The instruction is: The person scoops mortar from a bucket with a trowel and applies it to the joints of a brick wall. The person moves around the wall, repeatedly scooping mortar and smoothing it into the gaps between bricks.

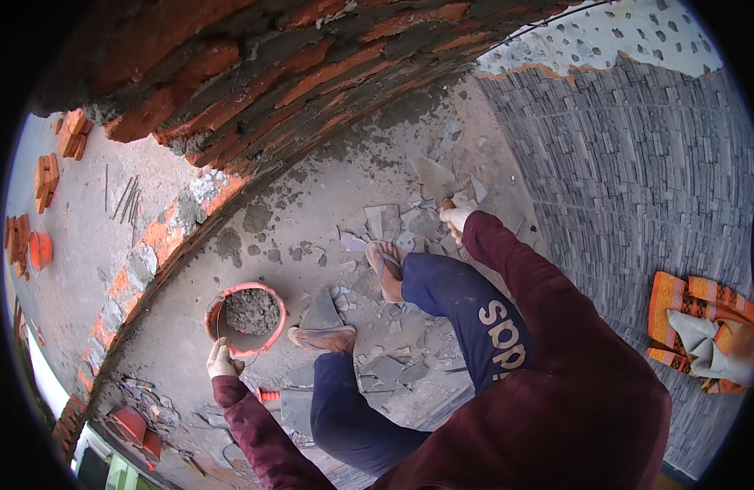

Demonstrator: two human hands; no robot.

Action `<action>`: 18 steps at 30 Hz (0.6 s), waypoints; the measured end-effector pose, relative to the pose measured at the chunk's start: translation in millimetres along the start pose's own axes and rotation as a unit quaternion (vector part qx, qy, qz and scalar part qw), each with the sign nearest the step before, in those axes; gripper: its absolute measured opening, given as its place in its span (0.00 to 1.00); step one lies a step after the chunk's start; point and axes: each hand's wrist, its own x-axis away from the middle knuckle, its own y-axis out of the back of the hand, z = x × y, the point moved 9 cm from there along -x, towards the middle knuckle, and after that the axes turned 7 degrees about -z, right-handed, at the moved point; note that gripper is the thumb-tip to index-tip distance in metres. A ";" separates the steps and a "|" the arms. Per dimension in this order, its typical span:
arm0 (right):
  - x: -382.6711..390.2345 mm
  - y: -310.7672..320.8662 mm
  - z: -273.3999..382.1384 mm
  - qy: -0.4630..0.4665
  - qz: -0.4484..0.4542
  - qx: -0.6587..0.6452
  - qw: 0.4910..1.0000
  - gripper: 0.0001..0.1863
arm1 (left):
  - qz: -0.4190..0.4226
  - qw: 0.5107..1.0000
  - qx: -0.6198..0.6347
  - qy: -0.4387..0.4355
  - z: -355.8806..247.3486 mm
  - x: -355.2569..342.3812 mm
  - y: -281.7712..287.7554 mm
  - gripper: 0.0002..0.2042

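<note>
An orange bucket (281,314) with grey wet mortar (251,312) in it stands on the floor to the left of my feet. My left hand (222,360), in a pale glove, is closed round the bucket's thin wire handle at the near side of the rim. Out to the right, my gloved right hand (457,217) grips the brown handle of a trowel. The trowel's flat, greyish blade (432,178) points away from me, just above the floor and broken tile pieces (383,220).
A rough brick wall (254,82) rises at the far left, with a low brick course (152,245) running on from it. Grey stone-patterned tiles (622,163) cover the right-hand wall. Loose bricks (46,181) lie beyond the course. Orange cloth (667,302) lies at right.
</note>
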 end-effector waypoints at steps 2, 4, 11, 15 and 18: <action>-48.4 12.3 7.4 0.009 -0.086 0.060 0.995 0.10 | 0.001 1.000 0.015 0.003 -2.8 -7.7 -4.0 0.14; -114.2 25.1 4.1 0.000 -0.095 -0.016 0.995 0.11 | 0.017 1.000 0.023 -0.002 -1.7 -16.4 7.3 0.15; -269.2 128.4 18.2 0.115 -0.350 0.037 0.929 0.19 | 0.048 0.997 -0.043 -0.049 -15.0 -48.7 61.7 0.14; -360.3 180.2 66.2 0.115 -0.426 0.052 0.896 0.27 | 0.000 0.996 -0.055 -0.067 -6.8 -93.3 115.3 0.09; -416.4 217.1 89.6 0.109 -0.420 0.082 0.897 0.29 | 0.002 0.995 -0.053 -0.083 -1.8 -132.5 135.3 0.07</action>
